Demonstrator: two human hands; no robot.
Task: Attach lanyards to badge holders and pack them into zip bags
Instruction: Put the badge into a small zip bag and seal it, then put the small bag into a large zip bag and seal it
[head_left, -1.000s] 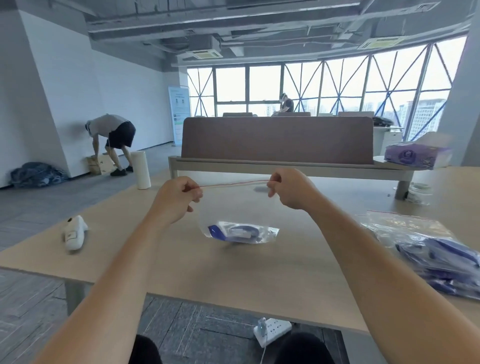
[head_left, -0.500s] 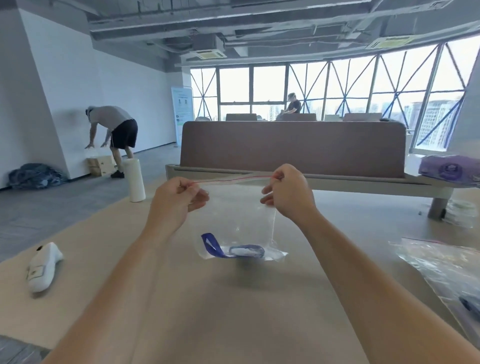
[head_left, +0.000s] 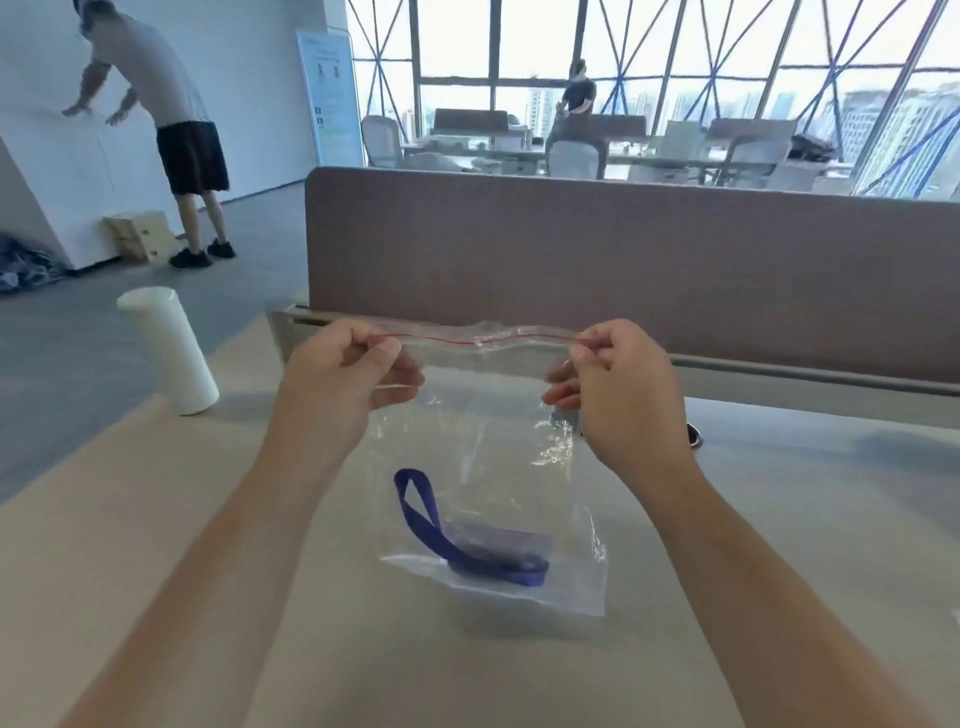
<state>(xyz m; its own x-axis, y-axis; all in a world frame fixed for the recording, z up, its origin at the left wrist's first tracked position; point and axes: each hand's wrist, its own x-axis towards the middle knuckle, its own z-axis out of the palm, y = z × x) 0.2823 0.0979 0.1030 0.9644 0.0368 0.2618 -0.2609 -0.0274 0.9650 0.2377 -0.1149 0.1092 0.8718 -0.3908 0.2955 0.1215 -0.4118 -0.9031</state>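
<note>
A clear zip bag (head_left: 488, 447) with a red zip line along its top hangs above the table. My left hand (head_left: 343, 374) pinches the bag's top left corner. At the top right corner my right hand (head_left: 613, 379) pinches the zip strip too. The strip is stretched nearly straight between the two hands. In the bottom of the bag lie a blue lanyard (head_left: 431, 525) and a badge holder (head_left: 498, 543). The bag's lower edge rests on or just above the table; I cannot tell which.
A white cylinder (head_left: 169, 348) stands on the beige table (head_left: 156, 545) at the left. A brown partition (head_left: 623, 270) closes the table's far side. A person bends at the wall far left, another stands by the windows.
The view has tilted down and moved closer. Both hands have spread a little wider along the zip strip. The white device and the pile of packed bags have left the view.
</note>
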